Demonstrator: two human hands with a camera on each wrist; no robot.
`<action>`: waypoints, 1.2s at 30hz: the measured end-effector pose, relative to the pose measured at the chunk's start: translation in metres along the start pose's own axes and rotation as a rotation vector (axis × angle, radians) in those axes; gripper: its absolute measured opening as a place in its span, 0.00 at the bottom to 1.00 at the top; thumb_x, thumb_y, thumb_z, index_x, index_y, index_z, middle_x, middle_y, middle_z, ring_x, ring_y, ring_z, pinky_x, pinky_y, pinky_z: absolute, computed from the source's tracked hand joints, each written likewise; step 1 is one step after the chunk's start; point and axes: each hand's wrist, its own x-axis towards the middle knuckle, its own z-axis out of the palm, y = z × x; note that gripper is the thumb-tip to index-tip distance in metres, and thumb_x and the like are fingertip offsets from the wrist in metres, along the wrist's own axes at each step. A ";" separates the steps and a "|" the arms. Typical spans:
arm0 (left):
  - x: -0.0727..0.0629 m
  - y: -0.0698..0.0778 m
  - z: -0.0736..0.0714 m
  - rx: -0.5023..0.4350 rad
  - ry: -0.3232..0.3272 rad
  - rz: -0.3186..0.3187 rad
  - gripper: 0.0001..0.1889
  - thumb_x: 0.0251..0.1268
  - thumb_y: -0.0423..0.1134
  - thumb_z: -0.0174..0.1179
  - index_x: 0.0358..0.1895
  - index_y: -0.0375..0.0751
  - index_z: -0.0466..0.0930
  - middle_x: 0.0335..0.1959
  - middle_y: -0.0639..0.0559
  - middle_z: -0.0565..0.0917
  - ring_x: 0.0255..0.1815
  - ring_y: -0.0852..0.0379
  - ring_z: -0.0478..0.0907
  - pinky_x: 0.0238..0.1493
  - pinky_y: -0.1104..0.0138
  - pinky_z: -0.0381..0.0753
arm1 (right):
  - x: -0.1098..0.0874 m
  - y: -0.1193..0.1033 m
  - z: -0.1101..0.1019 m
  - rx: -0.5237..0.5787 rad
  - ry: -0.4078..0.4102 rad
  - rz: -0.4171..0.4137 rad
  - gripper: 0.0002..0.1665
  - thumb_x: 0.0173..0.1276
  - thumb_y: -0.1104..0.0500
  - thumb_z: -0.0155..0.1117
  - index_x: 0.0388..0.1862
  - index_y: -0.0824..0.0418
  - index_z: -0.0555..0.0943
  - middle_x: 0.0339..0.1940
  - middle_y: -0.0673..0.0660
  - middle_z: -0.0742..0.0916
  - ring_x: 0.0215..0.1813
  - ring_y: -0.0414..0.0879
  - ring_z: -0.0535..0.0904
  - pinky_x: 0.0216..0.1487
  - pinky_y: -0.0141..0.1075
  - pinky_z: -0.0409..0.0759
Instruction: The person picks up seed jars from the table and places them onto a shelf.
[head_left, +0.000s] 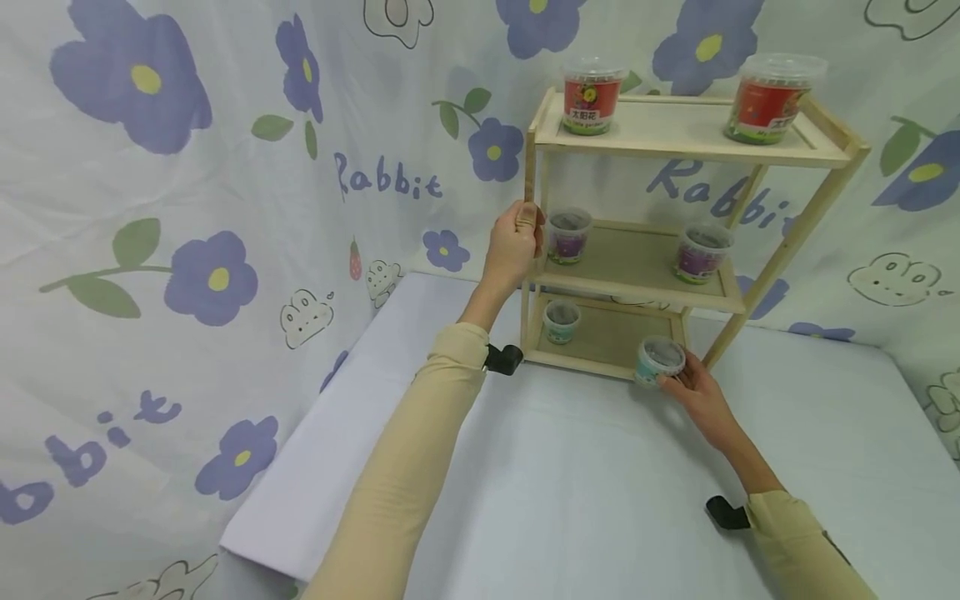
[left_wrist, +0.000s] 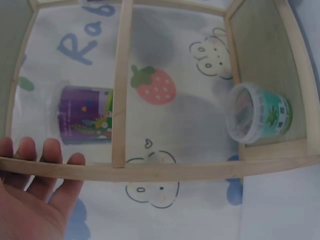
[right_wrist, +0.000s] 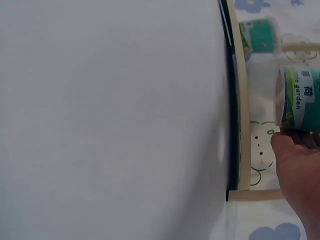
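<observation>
A small three-tier wooden shelf stands on the white-covered table. My left hand grips its left front post beside the middle tier, with fingers wrapped round the wood. At the right front of the bottom tier, my right hand holds a clear-lidded plastic tub with a teal label, thumb at its near side. The right wrist view shows this tub near the shelf's front edge, its label reading "little garden" in part. A matching teal tub sits on the bottom tier at the left.
Two purple-labelled tubs stand on the middle tier, one left and one right. On the top tier are two larger red-labelled tubs, left and right. Behind hangs a flower-and-rabbit-print cloth. The table's left edge shows.
</observation>
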 end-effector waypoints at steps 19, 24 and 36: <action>-0.002 0.002 0.000 0.016 0.015 0.009 0.23 0.81 0.53 0.37 0.36 0.39 0.72 0.23 0.51 0.73 0.24 0.48 0.75 0.28 0.67 0.74 | 0.046 0.011 0.006 -0.006 0.151 -0.003 0.42 0.77 0.68 0.50 0.78 0.70 0.38 0.76 0.77 0.54 0.79 0.67 0.46 0.79 0.43 0.49; -0.003 0.001 0.000 0.028 0.019 0.013 0.23 0.81 0.53 0.36 0.37 0.38 0.72 0.23 0.52 0.73 0.23 0.50 0.75 0.28 0.67 0.73 | 0.052 0.017 0.005 -0.036 0.152 0.040 0.44 0.78 0.66 0.47 0.78 0.69 0.31 0.76 0.76 0.48 0.79 0.69 0.42 0.77 0.59 0.44; -0.002 -0.001 0.000 0.051 0.009 0.034 0.27 0.79 0.57 0.34 0.38 0.38 0.73 0.23 0.51 0.73 0.23 0.49 0.75 0.27 0.65 0.73 | 0.055 0.016 0.007 -0.231 0.115 0.103 0.45 0.81 0.56 0.39 0.75 0.69 0.21 0.74 0.78 0.42 0.77 0.71 0.39 0.76 0.60 0.40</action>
